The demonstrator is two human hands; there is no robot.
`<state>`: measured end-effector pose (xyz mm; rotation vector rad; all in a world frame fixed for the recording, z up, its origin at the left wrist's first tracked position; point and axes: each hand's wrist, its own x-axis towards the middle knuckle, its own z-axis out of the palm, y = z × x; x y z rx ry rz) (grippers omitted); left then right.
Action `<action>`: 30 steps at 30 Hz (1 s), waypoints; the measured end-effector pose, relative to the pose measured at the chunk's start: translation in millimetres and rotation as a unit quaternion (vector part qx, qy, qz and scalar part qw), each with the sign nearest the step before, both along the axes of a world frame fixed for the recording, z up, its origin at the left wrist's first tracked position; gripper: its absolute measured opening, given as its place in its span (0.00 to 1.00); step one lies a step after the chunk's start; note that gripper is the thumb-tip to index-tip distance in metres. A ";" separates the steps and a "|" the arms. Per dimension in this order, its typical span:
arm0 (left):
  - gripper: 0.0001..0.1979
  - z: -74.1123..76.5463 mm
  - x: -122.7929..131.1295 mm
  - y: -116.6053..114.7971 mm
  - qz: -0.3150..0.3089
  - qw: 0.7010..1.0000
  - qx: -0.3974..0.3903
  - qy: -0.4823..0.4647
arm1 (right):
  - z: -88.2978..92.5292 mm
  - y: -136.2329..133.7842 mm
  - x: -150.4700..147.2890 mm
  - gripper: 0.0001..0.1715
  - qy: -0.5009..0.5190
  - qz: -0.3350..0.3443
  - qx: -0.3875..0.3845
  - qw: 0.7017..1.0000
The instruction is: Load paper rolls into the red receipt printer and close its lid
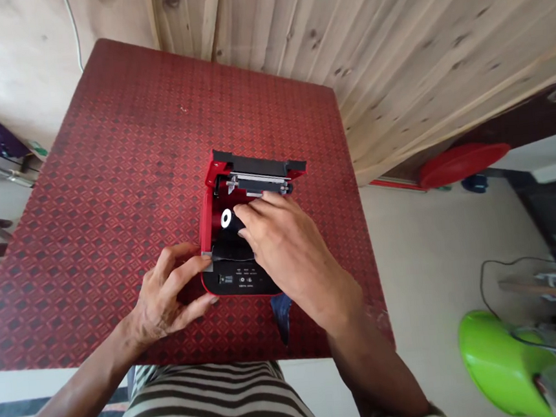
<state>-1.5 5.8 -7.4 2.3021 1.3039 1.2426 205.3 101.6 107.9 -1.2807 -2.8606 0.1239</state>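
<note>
**Open printer held near the table's front edge**

One table point(122, 157), covered in a red diamond pattern, filled most of the view. Its far edge met a plank wall point(390, 43), and its right edge dropped to pale floor point(419, 267). The cloth lay bare to the left and behind, so there was wide room on those sides. There was much less room in front and to the right.

One red and black printer point(238, 280) sat right of the table's middle, near the front edge. Its long axis ran from the person toward the wall. The black button panel faced the person, and the single lid point(257, 167) stood swung up at the far end.

Two hands were on it. The left hand point(166, 296) gripped the printer's near left corner, with fingertips on the red side and the thumb at the front. The right hand point(291, 253) lay over the open bay with its fingers curled down. Whether they pinched anything could not be told.

One roll point(226, 219) lay crosswise in the bay, its white end facing left, just under the right fingertips.
</note>
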 end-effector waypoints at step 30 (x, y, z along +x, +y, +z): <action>0.26 8.6 -1.9 -0.8 0.001 1.000 -0.003 0.003 | -2.4 -14.5 25.4 0.11 0.207 0.034 -0.103 0.972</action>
